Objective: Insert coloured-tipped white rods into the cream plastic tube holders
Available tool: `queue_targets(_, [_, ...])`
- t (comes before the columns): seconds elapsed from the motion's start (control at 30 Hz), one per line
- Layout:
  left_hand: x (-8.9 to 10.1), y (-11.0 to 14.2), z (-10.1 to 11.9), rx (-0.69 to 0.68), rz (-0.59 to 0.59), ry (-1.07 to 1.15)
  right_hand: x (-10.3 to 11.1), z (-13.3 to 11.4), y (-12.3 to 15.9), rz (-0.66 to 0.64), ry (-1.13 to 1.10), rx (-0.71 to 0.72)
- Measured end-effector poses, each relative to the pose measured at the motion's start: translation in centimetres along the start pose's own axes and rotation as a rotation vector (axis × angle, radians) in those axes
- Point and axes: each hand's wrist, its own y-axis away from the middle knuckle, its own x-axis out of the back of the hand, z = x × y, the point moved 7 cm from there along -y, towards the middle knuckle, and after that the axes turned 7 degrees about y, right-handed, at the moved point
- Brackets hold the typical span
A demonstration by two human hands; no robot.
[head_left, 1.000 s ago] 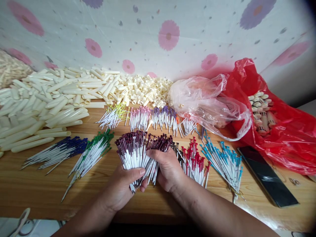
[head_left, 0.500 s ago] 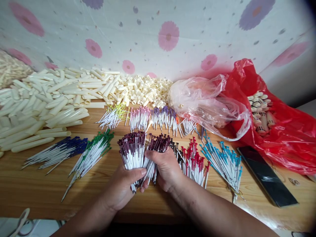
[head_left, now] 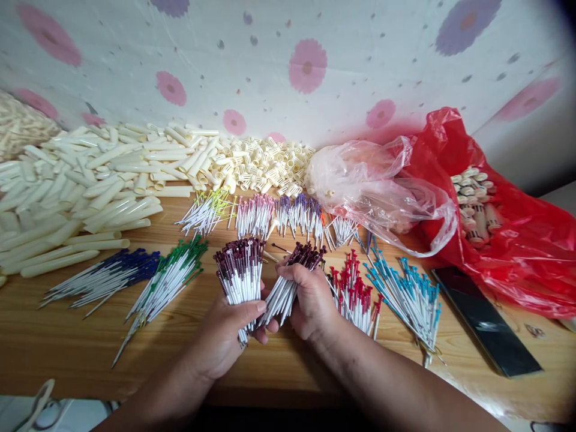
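My left hand (head_left: 234,330) is closed around a thick bundle of pen refills (head_left: 240,279), white tubes with dark maroon ends pointing up. A second, smaller maroon-ended bundle (head_left: 288,288) is in my right hand (head_left: 312,303), tilted to the right, with its lower tips near the left fingers. Behind the hands a single maroon-ended refill (head_left: 281,246) lies on the wooden table (head_left: 180,354). Close by the right hand are red-ended refills (head_left: 353,294), and black-ended ones are mostly hidden behind that hand.
Green-ended (head_left: 168,279) and dark blue-ended refills (head_left: 105,276) lie left, light blue-ended ones (head_left: 407,294) right. Yellow, pink and purple groups sit behind. Cream pen barrels (head_left: 90,174), slotted cream parts (head_left: 265,165), a clear bag (head_left: 360,180), a red bag (head_left: 522,240) and a phone (head_left: 486,321) surround them.
My right hand has shifted slightly right, its bundle tilting and spreading away from the left one. A gap between the maroon tops shows one loose refill.
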Motion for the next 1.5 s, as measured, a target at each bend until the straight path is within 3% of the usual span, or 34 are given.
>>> queue_targets(0.1, [0.3,-0.1,0.3,-0.05,0.049,-0.052,0.6,-0.6,-0.3,0.056,-0.055,0.035])
queue_targets(0.43, [0.7,0.1,1.7,-0.146,0.113,-0.152,0.7,-0.7,-0.5,0.061,-0.097,-0.006])
queue_targets(0.57, [1.2,0.2,1.9,-0.165,0.133,-0.154,0.3,-0.8,-0.3,0.006,-0.097,-0.019])
queue_targets(0.73, [1.2,0.2,2.3,-0.2,0.05,-0.228,-0.5,-0.6,-0.1,-0.116,-0.123,-0.079])
queue_targets(1.1, [0.1,0.4,1.3,-0.073,-0.101,-0.06,-0.8,1.1,-0.2,-0.133,0.064,-0.03])
queue_targets(1.5, [-0.1,0.5,0.3,0.033,-0.125,-0.022,-1.0,1.2,-0.1,-0.141,0.088,-0.07])
